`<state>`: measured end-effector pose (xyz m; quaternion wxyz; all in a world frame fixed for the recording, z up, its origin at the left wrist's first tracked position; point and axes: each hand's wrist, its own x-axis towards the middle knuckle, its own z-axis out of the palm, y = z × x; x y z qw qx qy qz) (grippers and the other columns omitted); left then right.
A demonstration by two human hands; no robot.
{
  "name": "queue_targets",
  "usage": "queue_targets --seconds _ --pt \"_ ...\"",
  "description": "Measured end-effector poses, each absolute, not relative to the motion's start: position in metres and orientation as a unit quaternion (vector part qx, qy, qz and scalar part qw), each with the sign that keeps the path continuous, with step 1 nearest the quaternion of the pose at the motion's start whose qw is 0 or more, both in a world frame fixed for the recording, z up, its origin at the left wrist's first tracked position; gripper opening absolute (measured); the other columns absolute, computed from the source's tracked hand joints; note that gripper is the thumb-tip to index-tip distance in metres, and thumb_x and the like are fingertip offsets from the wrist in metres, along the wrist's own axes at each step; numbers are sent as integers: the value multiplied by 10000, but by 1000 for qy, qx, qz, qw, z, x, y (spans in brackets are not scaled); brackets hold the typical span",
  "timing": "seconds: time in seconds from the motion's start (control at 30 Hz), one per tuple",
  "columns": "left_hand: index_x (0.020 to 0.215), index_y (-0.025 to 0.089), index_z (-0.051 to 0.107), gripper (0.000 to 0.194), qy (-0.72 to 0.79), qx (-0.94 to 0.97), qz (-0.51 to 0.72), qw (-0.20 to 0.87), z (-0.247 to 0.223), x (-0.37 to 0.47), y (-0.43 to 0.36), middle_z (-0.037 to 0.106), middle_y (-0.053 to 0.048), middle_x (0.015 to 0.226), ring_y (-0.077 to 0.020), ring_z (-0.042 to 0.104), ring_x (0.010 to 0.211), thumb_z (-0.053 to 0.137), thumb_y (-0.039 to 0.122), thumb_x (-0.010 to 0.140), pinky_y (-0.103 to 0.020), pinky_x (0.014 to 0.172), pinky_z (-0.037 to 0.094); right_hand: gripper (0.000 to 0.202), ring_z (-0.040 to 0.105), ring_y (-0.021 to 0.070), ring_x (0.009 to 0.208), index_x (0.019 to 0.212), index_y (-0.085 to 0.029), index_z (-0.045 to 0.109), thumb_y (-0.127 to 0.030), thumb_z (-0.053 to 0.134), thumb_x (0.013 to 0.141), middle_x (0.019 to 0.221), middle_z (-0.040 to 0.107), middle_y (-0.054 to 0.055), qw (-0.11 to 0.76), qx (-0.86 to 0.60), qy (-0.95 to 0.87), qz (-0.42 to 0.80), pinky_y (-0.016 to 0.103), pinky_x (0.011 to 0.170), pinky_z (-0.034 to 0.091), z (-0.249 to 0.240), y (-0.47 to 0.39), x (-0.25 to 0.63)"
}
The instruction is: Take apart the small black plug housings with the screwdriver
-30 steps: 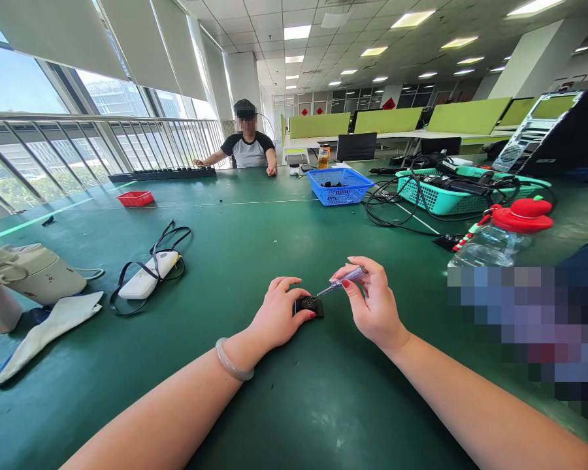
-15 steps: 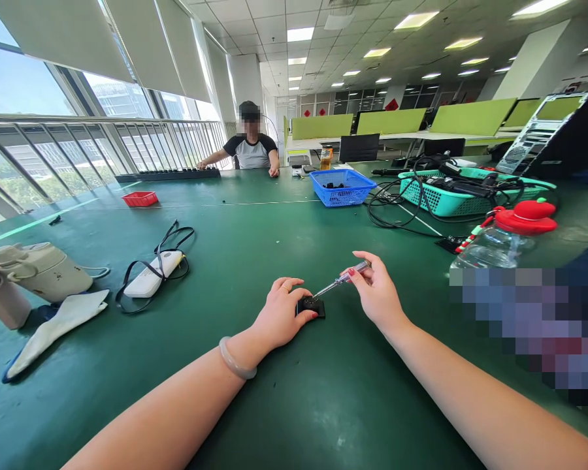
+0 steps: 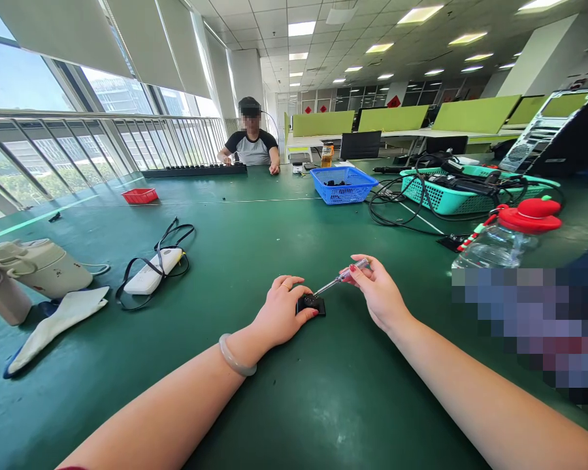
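A small black part (image 3: 315, 303) lies on the green table (image 3: 274, 391) in the middle of the view. My left hand (image 3: 285, 309) grips it from the left, index finger on its far side and thumb on its near side. In my right hand (image 3: 372, 287) is a screwdriver (image 3: 345, 275) with a clear handle, pinched between thumb and fingers. The screwdriver slants down to the left, and its tip meets the top of the black part. Fine details of the part are too small to make out.
Left: phone (image 3: 2, 294), pale bag (image 3: 53, 267), white device with strap (image 3: 154, 273), red tray (image 3: 140, 196). Right: blue basket (image 3: 343, 194), teal basket (image 3: 436, 196) with cables, red-lidded bottle (image 3: 500, 245). Across the table sits a person (image 3: 253, 147) beside a long black strip (image 3: 196, 171).
The fingers of my right hand have shifted slightly on the screwdriver handle. Across the table, the long black strip has moved right, and the person's arm has drawn inward.
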<state>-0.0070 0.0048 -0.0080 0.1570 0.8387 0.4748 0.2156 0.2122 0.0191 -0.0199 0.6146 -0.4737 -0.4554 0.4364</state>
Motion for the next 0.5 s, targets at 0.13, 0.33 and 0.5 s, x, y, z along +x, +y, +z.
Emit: queue_targets --seconds 0.13,0.33,0.5 --pt "1080 234 691 250 475 838 218 157 -8 -7 5 594 -105 1335 -307 431 1335 706 337 853 -552 1147 388 569 754 253 924 1078 -262 557 -596 802 688 821 746 -6 623 -453 -445 456 495 935 562 -21 19 212" --pt "1096 217 688 270 474 839 217 156 -8 -7 4 586 -112 1347 -311 421 1343 701 342 857 -543 1155 381 562 770 250 919 1161 -283 502 -528 780 739 871 772 -4 626 -428 -442 479 563 1038 511 -18 15 208" --pt "1092 235 689 259 474 840 219 150 -9 -7 5 592 -103 1337 -309 425 1343 701 338 855 -553 1149 383 497 770 261 926 1171 -282 509 -490 746 788 856 768 -5 615 -431 -455 478 579 1015 525 -16 13 205"
